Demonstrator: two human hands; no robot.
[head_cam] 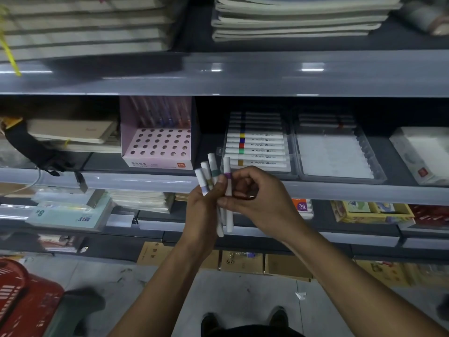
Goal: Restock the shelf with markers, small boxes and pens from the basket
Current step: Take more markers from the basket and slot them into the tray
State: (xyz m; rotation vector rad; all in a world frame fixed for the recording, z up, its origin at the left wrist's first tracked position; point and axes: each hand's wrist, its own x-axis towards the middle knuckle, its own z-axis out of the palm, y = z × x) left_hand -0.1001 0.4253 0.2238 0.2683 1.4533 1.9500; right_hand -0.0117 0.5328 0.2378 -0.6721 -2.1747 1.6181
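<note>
My left hand (201, 212) grips a fanned bunch of white markers (206, 177) with coloured bands, upright in front of the middle shelf edge. My right hand (257, 198) pinches one white marker with a purple band (228, 188) at the right side of that bunch. Just behind, on the shelf (121, 181), a clear tray (292, 154) holds a row of white acrylic markers (257, 149) with coloured bands. A second clear tray (369, 164) to its right holds a few dark markers at its back. The red basket (21, 295) stands on the floor at lower left.
A pink pen display box (158, 142) with round holes stands left of the marker tray. Notebooks are stacked on the top shelf (291, 76). A white box (422, 154) sits far right. Packs and cardboard boxes fill the lower shelves. My shoes show at the bottom.
</note>
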